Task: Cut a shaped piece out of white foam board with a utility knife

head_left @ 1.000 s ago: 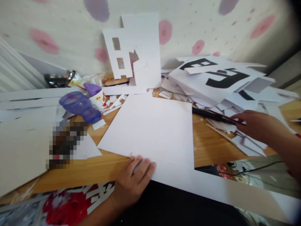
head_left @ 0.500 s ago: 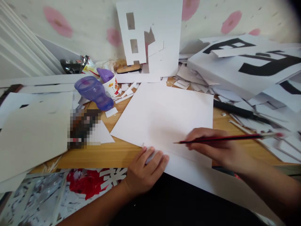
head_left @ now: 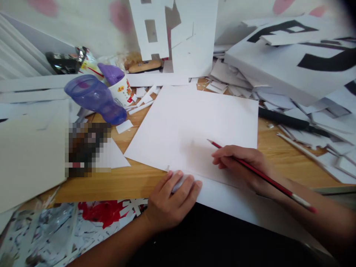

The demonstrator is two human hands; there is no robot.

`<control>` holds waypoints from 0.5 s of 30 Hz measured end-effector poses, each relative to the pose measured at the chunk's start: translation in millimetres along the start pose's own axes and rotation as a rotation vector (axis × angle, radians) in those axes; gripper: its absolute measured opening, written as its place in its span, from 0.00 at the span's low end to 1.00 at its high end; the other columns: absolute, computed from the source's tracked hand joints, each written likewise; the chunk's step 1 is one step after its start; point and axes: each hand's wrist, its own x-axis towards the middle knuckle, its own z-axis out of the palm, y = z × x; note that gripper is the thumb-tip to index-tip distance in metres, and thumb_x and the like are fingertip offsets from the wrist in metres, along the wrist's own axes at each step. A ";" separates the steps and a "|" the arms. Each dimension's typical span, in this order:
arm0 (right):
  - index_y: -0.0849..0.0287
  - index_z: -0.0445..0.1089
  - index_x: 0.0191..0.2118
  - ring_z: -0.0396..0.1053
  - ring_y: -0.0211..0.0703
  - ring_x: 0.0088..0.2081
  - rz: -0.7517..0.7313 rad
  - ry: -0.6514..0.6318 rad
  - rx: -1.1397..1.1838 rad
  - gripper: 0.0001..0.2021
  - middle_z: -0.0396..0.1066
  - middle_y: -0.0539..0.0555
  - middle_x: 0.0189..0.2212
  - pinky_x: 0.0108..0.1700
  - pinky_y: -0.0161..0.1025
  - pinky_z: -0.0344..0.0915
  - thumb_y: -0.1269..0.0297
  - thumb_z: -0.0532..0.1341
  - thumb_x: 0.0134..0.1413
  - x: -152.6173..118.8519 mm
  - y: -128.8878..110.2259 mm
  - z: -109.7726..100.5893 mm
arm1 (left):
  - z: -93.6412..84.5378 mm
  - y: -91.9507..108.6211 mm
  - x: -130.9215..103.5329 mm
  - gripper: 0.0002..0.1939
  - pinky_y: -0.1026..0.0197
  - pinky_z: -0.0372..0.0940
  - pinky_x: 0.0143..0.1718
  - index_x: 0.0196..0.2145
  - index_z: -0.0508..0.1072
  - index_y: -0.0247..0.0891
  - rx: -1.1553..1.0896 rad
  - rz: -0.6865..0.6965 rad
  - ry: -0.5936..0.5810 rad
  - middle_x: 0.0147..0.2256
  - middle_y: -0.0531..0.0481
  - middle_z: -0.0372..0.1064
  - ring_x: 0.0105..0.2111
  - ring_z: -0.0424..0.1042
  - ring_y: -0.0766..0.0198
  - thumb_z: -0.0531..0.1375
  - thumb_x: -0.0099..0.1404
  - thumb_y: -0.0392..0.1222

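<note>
A large white sheet (head_left: 178, 122) lies on the wooden table in front of me. Over its near edge curl the fingers of my left hand (head_left: 174, 198), pressing on the white paper, with a pale bit showing between them; the thumb is hidden. My right hand (head_left: 244, 165) grips a red-and-black pencil (head_left: 267, 180) above the sheet's right part. The pencil's sharpened tip points up and left, and its pink end slants down toward my forearm. A second white surface (head_left: 222, 196) sticks out below the sheet, over my lap.
Left stand a purple translucent cup (head_left: 94, 98) and a white printed paper cup (head_left: 121, 92). A white cut-out panel (head_left: 194, 40) leans at the back. Paper scraps and a black-handled tool (head_left: 283, 118) lie right, below a large white block (head_left: 267, 70). Pale board (head_left: 33, 148) lies left.
The pencil has swung from nearly level to a slant, its tip moving up and its pink end down. My left hand stays on the paper. The camera view has tilted down a little.
</note>
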 end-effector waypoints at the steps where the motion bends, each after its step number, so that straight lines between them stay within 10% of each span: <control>1: 0.55 0.71 0.43 0.74 0.38 0.33 -0.035 0.026 -0.115 0.08 0.75 0.53 0.35 0.35 0.35 0.70 0.65 0.55 0.63 -12.1 3.4 -10.2 | 0.1 -0.5 0.6 0.15 0.47 0.75 0.45 0.49 0.76 0.38 0.000 0.002 -0.001 0.45 0.50 0.78 0.44 0.75 0.50 0.61 0.65 0.32; 9: 0.53 0.68 0.48 0.74 0.47 0.38 -0.064 0.023 -0.706 0.15 0.72 0.56 0.42 0.34 0.40 0.71 0.60 0.64 0.55 -122.6 19.7 -41.8 | 1.9 -0.3 0.8 0.18 0.45 0.75 0.45 0.49 0.76 0.37 -0.008 0.008 -0.002 0.44 0.48 0.78 0.44 0.75 0.48 0.63 0.62 0.28; 15: 0.52 0.68 0.50 0.75 0.49 0.41 -0.038 0.007 -0.695 0.15 0.73 0.57 0.44 0.37 0.41 0.73 0.58 0.62 0.58 -127.6 17.2 -39.6 | 2.6 2.2 -0.1 0.18 0.43 0.73 0.46 0.51 0.76 0.37 -0.010 -0.003 -0.009 0.45 0.47 0.77 0.46 0.73 0.47 0.61 0.63 0.28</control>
